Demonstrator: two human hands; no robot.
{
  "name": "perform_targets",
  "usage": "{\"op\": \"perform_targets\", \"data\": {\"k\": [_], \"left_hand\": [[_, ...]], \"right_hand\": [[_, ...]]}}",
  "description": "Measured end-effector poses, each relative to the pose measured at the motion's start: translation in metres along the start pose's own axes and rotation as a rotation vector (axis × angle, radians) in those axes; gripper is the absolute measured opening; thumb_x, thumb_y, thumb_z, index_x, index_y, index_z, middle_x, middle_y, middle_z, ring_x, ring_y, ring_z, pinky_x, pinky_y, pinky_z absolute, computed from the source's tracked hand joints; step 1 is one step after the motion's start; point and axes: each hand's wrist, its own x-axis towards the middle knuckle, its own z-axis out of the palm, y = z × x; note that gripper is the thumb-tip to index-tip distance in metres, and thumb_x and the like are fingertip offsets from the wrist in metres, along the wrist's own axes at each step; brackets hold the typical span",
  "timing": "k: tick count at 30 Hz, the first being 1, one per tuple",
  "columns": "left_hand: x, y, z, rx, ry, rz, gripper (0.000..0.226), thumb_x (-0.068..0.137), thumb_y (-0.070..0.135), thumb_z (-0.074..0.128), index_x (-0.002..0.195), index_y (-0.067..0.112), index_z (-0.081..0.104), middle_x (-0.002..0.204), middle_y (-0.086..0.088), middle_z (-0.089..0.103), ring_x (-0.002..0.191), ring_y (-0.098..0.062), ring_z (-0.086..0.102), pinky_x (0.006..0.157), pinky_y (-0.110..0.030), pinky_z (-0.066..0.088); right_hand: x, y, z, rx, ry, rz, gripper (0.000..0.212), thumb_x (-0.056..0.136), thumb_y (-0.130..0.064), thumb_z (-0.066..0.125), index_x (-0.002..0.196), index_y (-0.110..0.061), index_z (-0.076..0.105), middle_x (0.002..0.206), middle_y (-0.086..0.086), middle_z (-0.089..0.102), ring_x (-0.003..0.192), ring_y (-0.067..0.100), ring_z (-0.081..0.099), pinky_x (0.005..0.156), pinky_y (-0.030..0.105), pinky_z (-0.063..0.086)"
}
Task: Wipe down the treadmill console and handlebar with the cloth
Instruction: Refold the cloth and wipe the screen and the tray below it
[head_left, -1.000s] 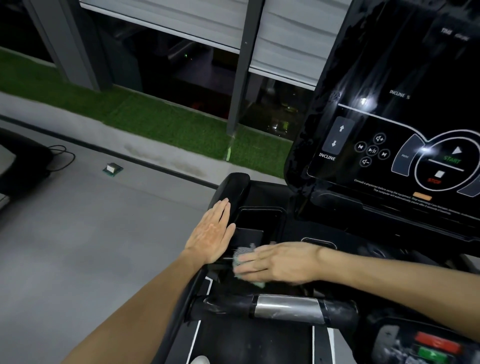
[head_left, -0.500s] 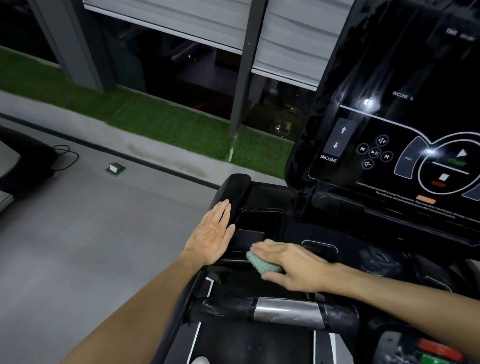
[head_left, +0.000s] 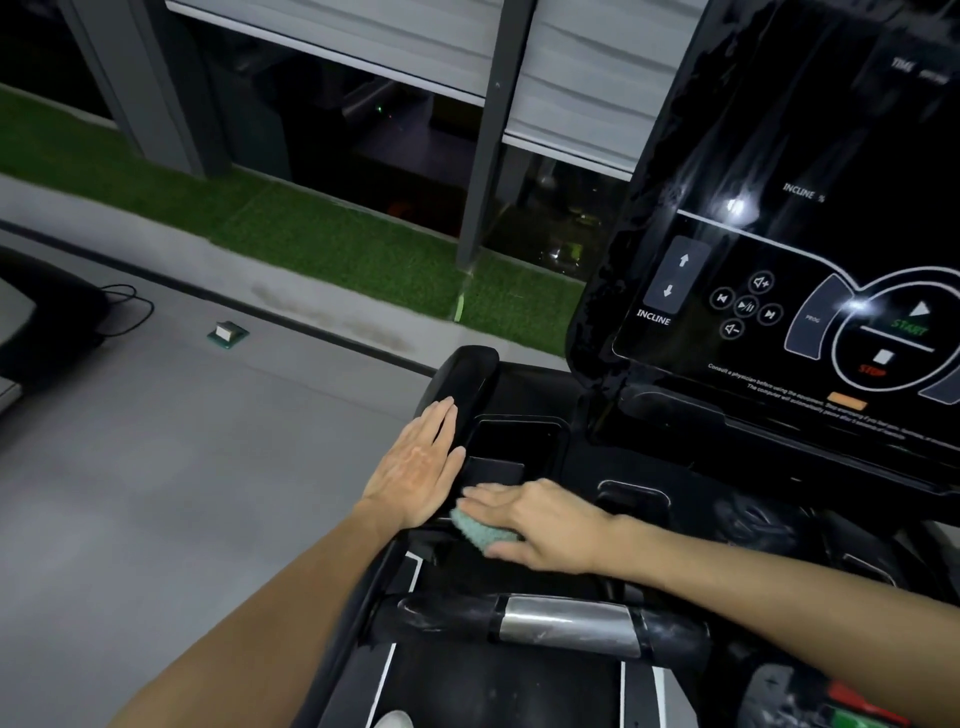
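Down on the black ledge of the treadmill, both hands (head_left: 415, 467) sit close together, almost touching. The left hand lies flat with its fingers straight and together, palm down on the raised left edge of the ledge, holding nothing. The right hand (head_left: 545, 525) reaches in from the right, its fingertips just beside the left hand's thumb. Its fingers are stretched nearly straight over the cloth (head_left: 480, 531), pressing it onto the ledge, and the thumb lies along the cloth's near edge. Whether the thumb hooks under it I cannot tell. The cloth is a small teal wad, mostly hidden beneath those fingers, with its left end poking out between the two hands.

Just beyond the fingertips of both hands is a rectangular recess (head_left: 514, 441) sunk into the ledge. Above and to the right of the right hand rises the glossy console (head_left: 727, 171), with incline arrows, media buttons and a round start and stop dial printed on it. Nearer than both hands, below the right wrist, the handlebar (head_left: 441, 613) runs across, black with a silver band (head_left: 569, 618) in its middle. Red and green controls (head_left: 857, 712) show under the right forearm. Well to the left of the left arm, a small box (head_left: 227, 332) and a dark cable (head_left: 127, 312) lie on the grey floor (head_left: 182, 493), with a green turf strip (head_left: 337, 244) beyond them.
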Motion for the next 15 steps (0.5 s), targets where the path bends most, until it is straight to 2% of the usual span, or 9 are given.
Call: {"op": "perform_targets", "data": {"k": [3, 8, 11, 13, 15], "left_hand": [[-0.001, -0.002, 0.000, -0.005, -0.005, 0.009, 0.080, 0.092, 0.052, -0.002, 0.156, 0.006, 0.011, 0.165, -0.005, 0.006, 0.152, -0.013, 0.003, 0.119, -0.020, -0.005], [-0.002, 0.000, -0.001, 0.000, 0.011, 0.008, 0.079, 0.092, 0.051, -0.001, 0.156, 0.007, 0.013, 0.165, -0.005, 0.008, 0.151, -0.013, 0.004, 0.117, -0.018, -0.008], [-0.002, 0.000, 0.000, 0.008, 0.017, 0.007, 0.079, 0.092, 0.052, -0.001, 0.156, 0.007, 0.012, 0.165, -0.004, 0.009, 0.152, -0.014, 0.004, 0.118, -0.019, -0.006], [-0.002, 0.000, 0.000, 0.018, 0.022, 0.003, 0.080, 0.092, 0.052, -0.001, 0.156, 0.007, 0.013, 0.165, -0.004, 0.009, 0.152, -0.014, 0.004, 0.117, -0.019, -0.007], [-0.001, 0.000, 0.000, 0.015, 0.019, 0.005, 0.080, 0.092, 0.052, 0.001, 0.156, 0.006, 0.014, 0.165, -0.005, 0.010, 0.152, -0.015, 0.006, 0.117, -0.019, -0.007]], "right_hand": [[0.015, -0.006, 0.006, -0.028, 0.010, 0.013, 0.060, 0.096, -0.031, 0.055, 0.149, -0.015, 0.032, 0.154, 0.005, 0.033, 0.142, 0.020, 0.031, 0.105, 0.048, 0.041], [-0.045, 0.025, -0.006, 0.047, 0.028, 0.019, 0.055, 0.096, -0.033, 0.053, 0.146, -0.015, 0.039, 0.152, 0.002, 0.038, 0.140, 0.014, 0.033, 0.115, 0.034, 0.031], [-0.081, 0.049, -0.014, -0.069, 0.034, 0.010, 0.052, 0.098, -0.039, 0.037, 0.145, -0.016, 0.041, 0.151, -0.002, 0.039, 0.142, 0.012, 0.030, 0.117, 0.029, 0.022], [-0.085, 0.055, -0.019, -0.122, 0.061, 0.036, 0.055, 0.100, -0.043, 0.025, 0.146, -0.016, 0.039, 0.152, -0.003, 0.038, 0.143, 0.011, 0.026, 0.117, 0.032, 0.024], [-0.074, 0.057, -0.018, -0.140, 0.098, 0.082, 0.051, 0.103, -0.036, 0.024, 0.147, -0.014, 0.036, 0.153, 0.001, 0.036, 0.144, 0.014, 0.024, 0.118, 0.030, 0.020]]}}
